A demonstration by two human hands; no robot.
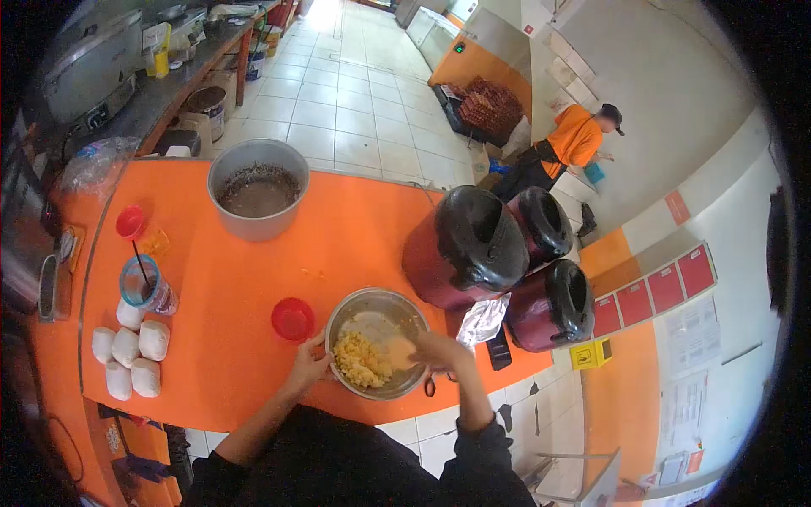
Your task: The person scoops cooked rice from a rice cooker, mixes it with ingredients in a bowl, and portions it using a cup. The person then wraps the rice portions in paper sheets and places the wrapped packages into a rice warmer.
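Observation:
A metal mixing bowl (340,314) stands near the front edge of the orange table. Inside it, a clump of yellow crumbly food (361,359) lies to the left, with pale residue smeared over the bottom. My left hand (311,365) grips the bowl's left rim, thumb on the near side. Over the right part of the bowl is my right hand (435,351), its fingers smeared by motion; whether they hold anything is unclear. Just beyond my left hand sits a small red bowl (293,320). A pair of dark loops, perhaps scissor handles (430,386), shows beside the bowl.
Three dark red lidded containers (448,253) crowd the right side, near foil (485,321) and a dark phone (499,350). A large pot (258,224) stands at the back. White wrapped blocks (145,378) and a plastic cup (160,297) are left. A person in orange (574,139) stands beyond.

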